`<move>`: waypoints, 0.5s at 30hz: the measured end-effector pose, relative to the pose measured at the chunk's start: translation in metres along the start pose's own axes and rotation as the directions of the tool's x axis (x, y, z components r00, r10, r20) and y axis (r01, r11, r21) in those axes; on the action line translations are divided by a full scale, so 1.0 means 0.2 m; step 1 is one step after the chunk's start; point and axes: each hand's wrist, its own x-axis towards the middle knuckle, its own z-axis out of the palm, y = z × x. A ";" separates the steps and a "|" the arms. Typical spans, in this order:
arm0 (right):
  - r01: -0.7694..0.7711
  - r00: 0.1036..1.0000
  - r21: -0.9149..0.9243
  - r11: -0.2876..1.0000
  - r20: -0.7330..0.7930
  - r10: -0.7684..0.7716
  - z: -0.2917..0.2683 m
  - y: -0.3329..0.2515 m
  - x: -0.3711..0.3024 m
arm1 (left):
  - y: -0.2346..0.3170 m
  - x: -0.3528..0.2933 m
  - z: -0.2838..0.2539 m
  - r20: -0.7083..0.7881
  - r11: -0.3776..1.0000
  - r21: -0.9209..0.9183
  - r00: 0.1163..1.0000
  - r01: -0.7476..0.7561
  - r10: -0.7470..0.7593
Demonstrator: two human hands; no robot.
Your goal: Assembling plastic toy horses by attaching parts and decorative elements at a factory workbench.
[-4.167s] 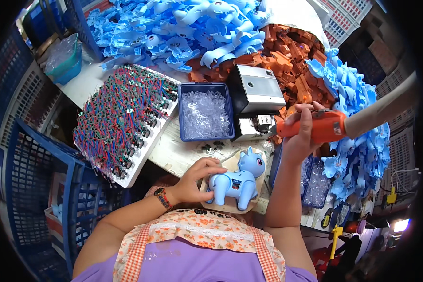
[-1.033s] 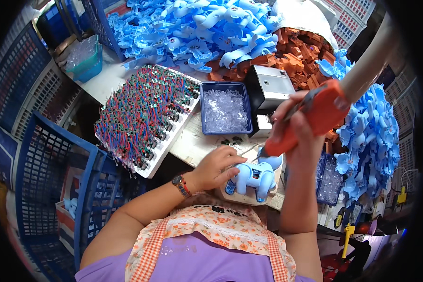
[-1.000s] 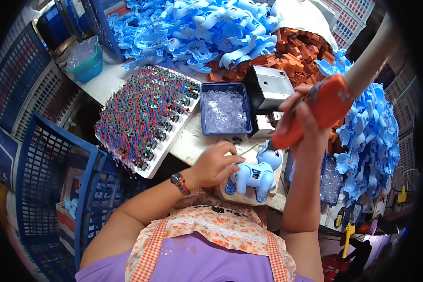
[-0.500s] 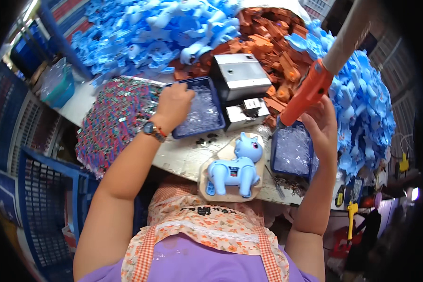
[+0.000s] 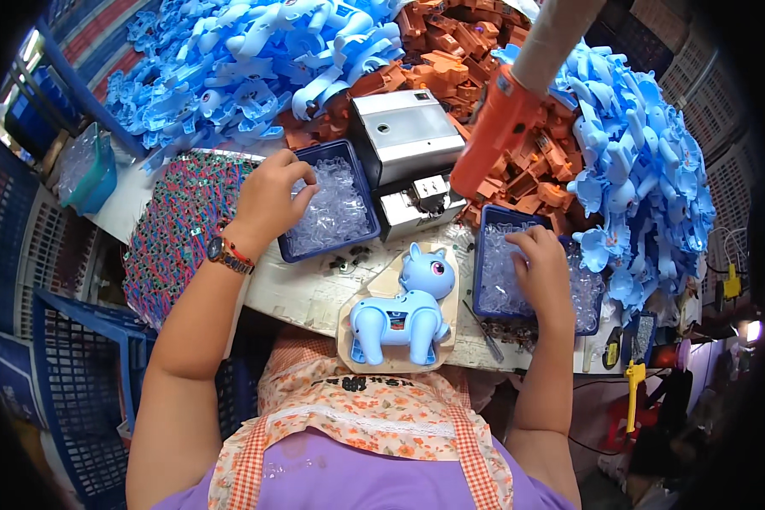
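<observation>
Most of the desk (image 5: 276, 293) is taken up. At its far side, a pile of blue toy shells (image 5: 246, 68) is heaped on the left, orange parts (image 5: 442, 72) are piled in the middle, and more blue shells (image 5: 637, 161) are stacked on the right. A large metal box (image 5: 408, 132) and a smaller metal box (image 5: 421, 204) are set beyond the toy, and an orange power tool (image 5: 497, 127) is hung over the orange parts, tip down. At far left, a mass of wired boards (image 5: 187, 238) is spread close to the left forearm, with a blue crate (image 5: 81, 399) placed below it.

A strip of desk is left showing between the left tray (image 5: 365, 191) and the wooden board (image 5: 378, 285), with dark bits scattered on it. The board is set at the near edge, beside the apron (image 5: 357, 408). To its right, a thin tool (image 5: 489, 340) is laid.

The blue toy pony (image 5: 404, 327) is rested on the board, between the two hands and touched by neither. The left grip (image 5: 268, 197) is placed over the left tray of see-through pieces, fingers bent; the right grip (image 5: 540, 263) is held likewise at the right tray (image 5: 478, 280). Whether a piece is pinched in either cannot be told.
</observation>
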 end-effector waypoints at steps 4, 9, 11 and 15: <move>0.039 0.999 -0.072 0.997 0.004 -0.039 0.03 0.00 0.03 | -0.03 -0.03 -0.01 0.033 0.979 -0.189 0.997 0.073 -0.068; -0.004 1.000 -0.032 0.999 -0.017 0.004 0.01 0.02 0.01 | -0.08 -0.09 0.02 0.307 0.418 -0.840 0.938 0.346 -0.160; -0.001 1.000 -0.028 1.000 0.011 0.002 0.00 0.01 0.01 | -0.06 -0.10 0.00 0.383 0.331 -0.841 0.903 0.429 -0.195; 0.078 0.997 -0.067 0.995 0.020 -0.077 0.01 -0.02 0.01 | -0.02 -0.14 0.01 0.490 0.047 -0.865 0.862 0.499 -0.126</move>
